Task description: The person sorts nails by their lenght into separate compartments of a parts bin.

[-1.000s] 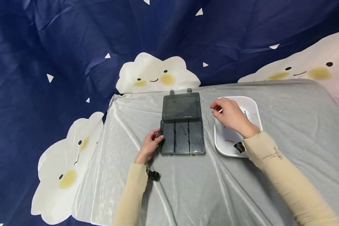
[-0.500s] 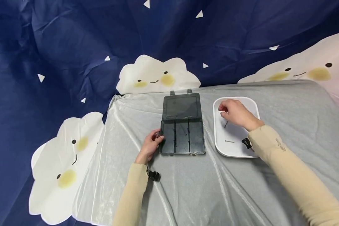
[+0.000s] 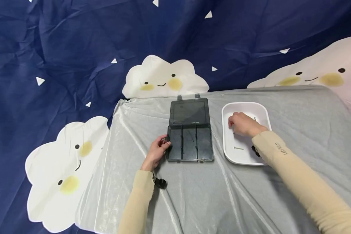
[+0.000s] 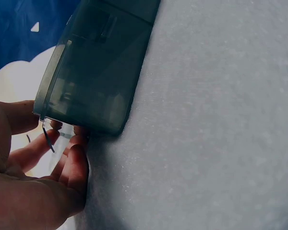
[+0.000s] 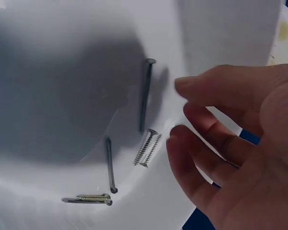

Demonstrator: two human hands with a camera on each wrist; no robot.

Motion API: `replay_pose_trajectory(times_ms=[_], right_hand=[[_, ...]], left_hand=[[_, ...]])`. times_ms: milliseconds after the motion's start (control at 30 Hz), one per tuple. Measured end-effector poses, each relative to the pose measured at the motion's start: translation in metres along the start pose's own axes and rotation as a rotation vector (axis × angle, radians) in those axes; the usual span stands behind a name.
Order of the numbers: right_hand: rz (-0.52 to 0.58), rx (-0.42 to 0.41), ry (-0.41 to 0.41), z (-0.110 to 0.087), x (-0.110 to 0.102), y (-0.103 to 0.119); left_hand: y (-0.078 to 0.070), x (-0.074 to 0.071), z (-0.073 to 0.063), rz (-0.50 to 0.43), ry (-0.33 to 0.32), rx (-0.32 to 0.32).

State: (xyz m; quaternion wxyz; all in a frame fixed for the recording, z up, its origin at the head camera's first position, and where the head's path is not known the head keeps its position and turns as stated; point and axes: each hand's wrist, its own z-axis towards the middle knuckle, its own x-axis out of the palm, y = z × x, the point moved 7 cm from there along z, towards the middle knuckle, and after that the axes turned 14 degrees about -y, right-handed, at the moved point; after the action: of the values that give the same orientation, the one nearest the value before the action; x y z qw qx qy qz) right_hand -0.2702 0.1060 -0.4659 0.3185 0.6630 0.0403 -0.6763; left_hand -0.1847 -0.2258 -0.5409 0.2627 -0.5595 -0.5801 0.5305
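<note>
My left hand (image 3: 157, 150) grips the left wall of a dark translucent compartment box (image 3: 204, 144), thumb at the rim and fingers against the outside. The box lies with its lid (image 3: 190, 112) folded back and has three long compartments; a thin dark piece lies along the left divider. Inside a white tray (image 3: 228, 154), my right hand (image 3: 243, 125) reaches down with loosely bent fingers. Its thumb and fingertips stand apart beside a long nail (image 5: 145, 96) in the right wrist view, with nothing between them. Close by lie silvery screws (image 5: 148, 148) and a shorter nail (image 5: 111, 165).
A brass-coloured screw (image 5: 93, 197) lies against another nail at the tray's curved edge. One more nail (image 3: 238, 148) shows near the tray's front. Grey cloth (image 3: 193, 195) covers the table, and a dark blue curtain (image 3: 84, 39) with clouds hangs behind.
My right hand has moved from over the tray's left rim, back to the right and down into the tray. The left hand keeps its grip on the box.
</note>
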Motion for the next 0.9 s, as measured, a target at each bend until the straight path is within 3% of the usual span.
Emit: replay_pose_trajectory(times_ms=[367,900], right_hand=[[-0.065,0.04,0.055,-0.004,0.012,-0.008],[-0.041,0.04,0.057,-0.001,0.017,-0.013]], left_hand=[[0.003,0.001,0.002,0.0,0.008,0.011],[-0.005,0.0,-0.001,0.005,0.011,-0.002]])
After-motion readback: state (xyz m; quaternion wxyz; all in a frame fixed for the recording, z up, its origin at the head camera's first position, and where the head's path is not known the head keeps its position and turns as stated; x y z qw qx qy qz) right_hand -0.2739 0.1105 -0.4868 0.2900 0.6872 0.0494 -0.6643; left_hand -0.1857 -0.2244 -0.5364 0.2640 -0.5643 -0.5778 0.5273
